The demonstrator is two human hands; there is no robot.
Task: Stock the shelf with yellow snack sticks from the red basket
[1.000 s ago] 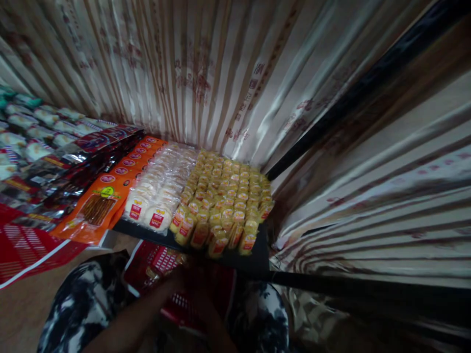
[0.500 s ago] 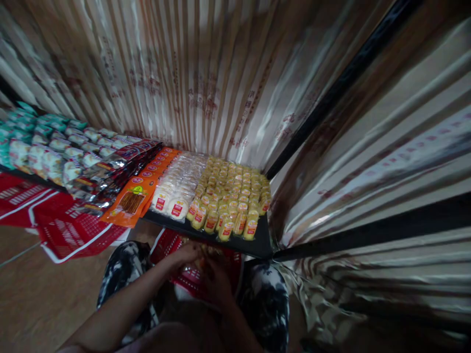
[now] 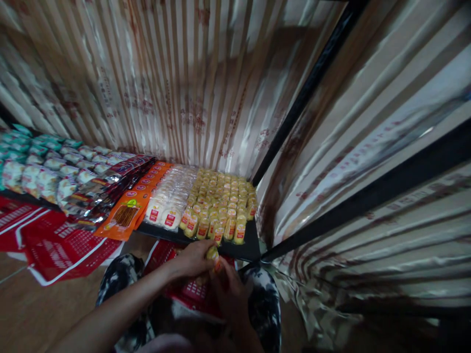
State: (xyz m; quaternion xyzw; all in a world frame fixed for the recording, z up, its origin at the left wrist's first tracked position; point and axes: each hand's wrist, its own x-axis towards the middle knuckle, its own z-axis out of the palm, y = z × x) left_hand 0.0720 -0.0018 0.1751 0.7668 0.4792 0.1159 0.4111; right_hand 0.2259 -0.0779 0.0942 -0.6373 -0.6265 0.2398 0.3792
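Between my hands is a small yellow wrapped snack (image 3: 212, 253) with a red-and-white label. My left hand (image 3: 194, 259) is closed on its upper end. My right hand (image 3: 230, 282) is closed around its lower end, its fingers partly in shadow. Both hands are above a red basket (image 3: 195, 291) between my knees, just in front of the shelf edge. On the black shelf (image 3: 235, 252) stand close rows of like yellow wrapped snacks (image 3: 228, 228). Left of them are white round wrapped snacks (image 3: 170, 219) in clear film.
Farther left lie orange snack bags (image 3: 127, 213), dark shiny packets (image 3: 97, 196) and white-and-teal packets (image 3: 37, 164). More red baskets (image 3: 69, 245) sit below the shelf. Shiny printed sheeting (image 3: 198, 98) hangs behind it, with a dark post (image 3: 294, 115) at the right corner.
My hands have risen out of the basket toward the shelf edge, bringing up a yellow wrapped snack between them. The view has shifted slightly, so the shelf appears lower and farther left.
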